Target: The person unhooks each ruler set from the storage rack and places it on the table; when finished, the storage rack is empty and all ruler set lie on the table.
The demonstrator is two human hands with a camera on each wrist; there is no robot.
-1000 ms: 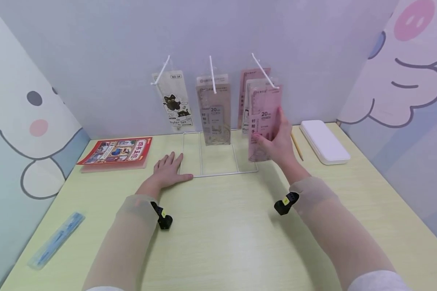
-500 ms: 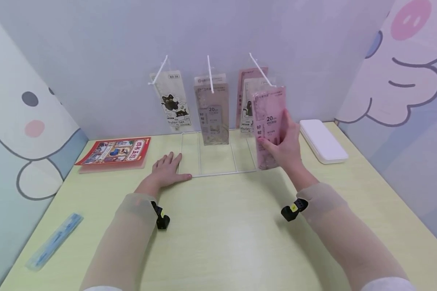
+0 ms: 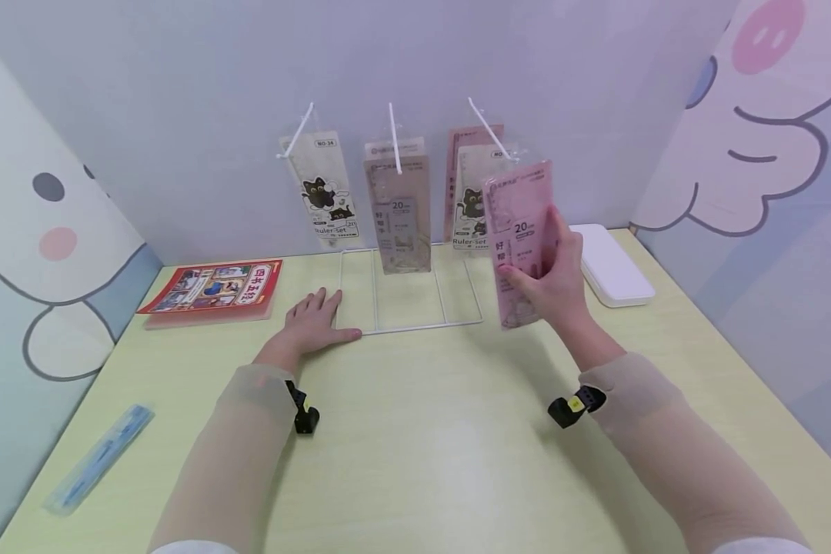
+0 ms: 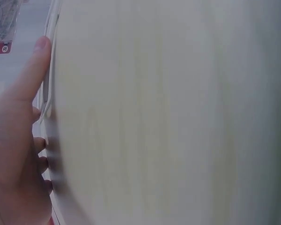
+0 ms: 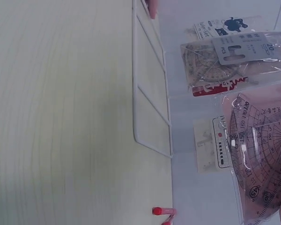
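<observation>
Your right arm reaches forward; the right hand (image 3: 557, 277) holds a flat pink plastic-wrapped ruler pack (image 3: 519, 242), printed "20", tilted, right of the white wire rack (image 3: 422, 328). Your left hand (image 3: 310, 322) lies palm down, fingers spread, at the rack's left end. Above that end hangs a white cat-printed ruler pack (image 3: 325, 196): "NO-34", "Ruler-set".

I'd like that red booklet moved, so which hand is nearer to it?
Left: the left hand touches the white wire rack, just right of the red booklet. The right hand is farther right, holding a pink ruler pack.
</observation>
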